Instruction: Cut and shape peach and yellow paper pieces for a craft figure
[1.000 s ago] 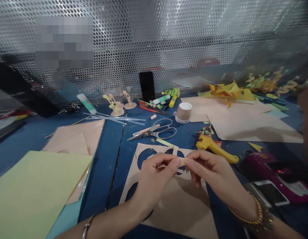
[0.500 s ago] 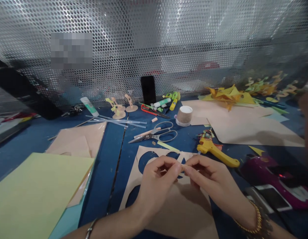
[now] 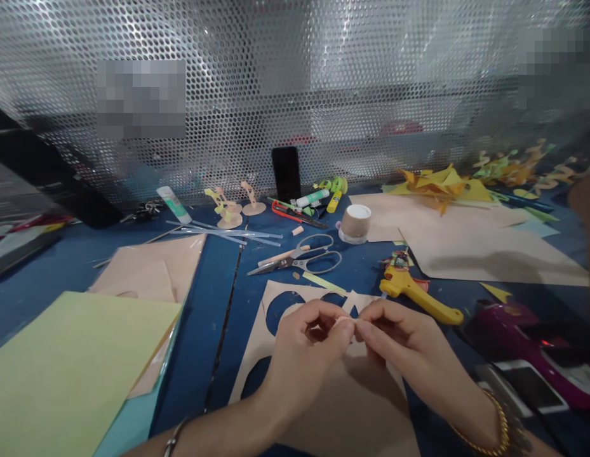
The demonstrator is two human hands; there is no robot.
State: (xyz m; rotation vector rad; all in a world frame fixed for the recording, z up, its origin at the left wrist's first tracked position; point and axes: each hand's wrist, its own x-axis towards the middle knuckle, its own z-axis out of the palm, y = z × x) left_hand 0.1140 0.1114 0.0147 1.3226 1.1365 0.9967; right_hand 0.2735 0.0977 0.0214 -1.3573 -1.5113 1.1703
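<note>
My left hand and my right hand meet fingertip to fingertip, both closed in a pinch. Between them is a small pale paper piece, mostly covered by the fingers. Under both hands lies a beige paper sheet with round holes cut out of it. Grey-handled scissors rest beyond the sheet, lying over a thin pale paper roll. A yellow hot glue gun lies past my right hand, and a light green paper strip is just ahead of the fingers.
Paper stacks cover the left. Clear glue sticks, small paper figures, a red cutter and a tape roll stand farther back. A phone leans on the perforated metal screen. A purple device sits at right.
Both hands stay together over the sheet. The fingertips have shifted slightly, and a little more of the pale piece shows at the left fingers. The view has moved slightly.
</note>
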